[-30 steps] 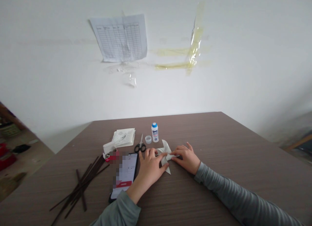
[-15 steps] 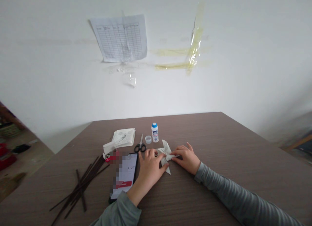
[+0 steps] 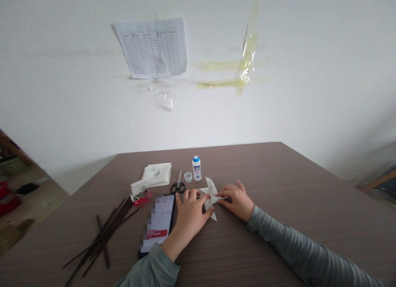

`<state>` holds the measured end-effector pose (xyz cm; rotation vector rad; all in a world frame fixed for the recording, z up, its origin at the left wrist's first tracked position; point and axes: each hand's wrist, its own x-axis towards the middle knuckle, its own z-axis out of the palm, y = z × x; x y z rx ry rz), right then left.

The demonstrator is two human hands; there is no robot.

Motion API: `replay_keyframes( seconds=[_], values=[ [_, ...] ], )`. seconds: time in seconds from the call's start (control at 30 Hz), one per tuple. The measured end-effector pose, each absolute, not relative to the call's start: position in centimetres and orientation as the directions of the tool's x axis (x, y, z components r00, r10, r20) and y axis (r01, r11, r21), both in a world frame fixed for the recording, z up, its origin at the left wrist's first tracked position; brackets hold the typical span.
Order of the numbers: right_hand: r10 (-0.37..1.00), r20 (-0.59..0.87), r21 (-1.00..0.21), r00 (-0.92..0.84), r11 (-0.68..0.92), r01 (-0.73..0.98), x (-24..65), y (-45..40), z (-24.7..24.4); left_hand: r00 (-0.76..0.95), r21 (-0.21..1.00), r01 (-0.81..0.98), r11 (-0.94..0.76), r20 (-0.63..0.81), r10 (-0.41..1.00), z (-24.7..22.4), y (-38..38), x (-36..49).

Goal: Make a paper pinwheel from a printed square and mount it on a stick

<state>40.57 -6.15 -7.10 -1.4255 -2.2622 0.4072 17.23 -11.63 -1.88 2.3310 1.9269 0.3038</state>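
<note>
A folded paper pinwheel (image 3: 211, 191) with pointed blades lies on the table between my hands. From its left side my left hand (image 3: 190, 210) presses on it, fingers bent around the paper and partly hiding it. My right hand (image 3: 236, 201) pinches the blade on the right between thumb and fingers. Just behind the pinwheel stands a white glue bottle (image 3: 196, 170) with a blue top. Its loose clear cap (image 3: 188, 177) rests beside it. Scissors (image 3: 178, 186) with black handles lie behind my left hand, blades pointing away.
A phone (image 3: 161, 221) showing a timer lies left of my left hand. Farther left are several dark thin sticks (image 3: 105, 235), a small open box (image 3: 139, 191) and a stack of paper squares (image 3: 157, 174). The table (image 3: 247, 159) meets a white wall bearing a taped sheet (image 3: 153, 49).
The timer on the phone has advanced by a second. Both hands keep their hold on the pinwheel, with no clear movement.
</note>
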Motion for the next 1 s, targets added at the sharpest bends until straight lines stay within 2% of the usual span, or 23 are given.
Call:
replay_keyframes(
  seconds=[0.43,0.7,1.0],
  values=[
    [0.903,0.2,-0.457,-0.379,0.429,0.78,40.6,-6.1,-7.2,0.179,0.228,0.953,-0.201,0.113,0.977,-2.2,-11.5,17.1],
    [0.901,0.208,-0.454,-0.381,0.434,0.778,40.8,-6.0,-7.5,0.176,0.214,0.959,-0.184,0.056,0.983,-1.8,-11.5,17.2],
    [0.902,0.213,-0.443,-0.375,0.431,0.786,40.9,-5.9,-7.4,0.155,0.214,0.961,-0.173,0.098,0.983,-2.5,-11.1,17.4]
  ],
)
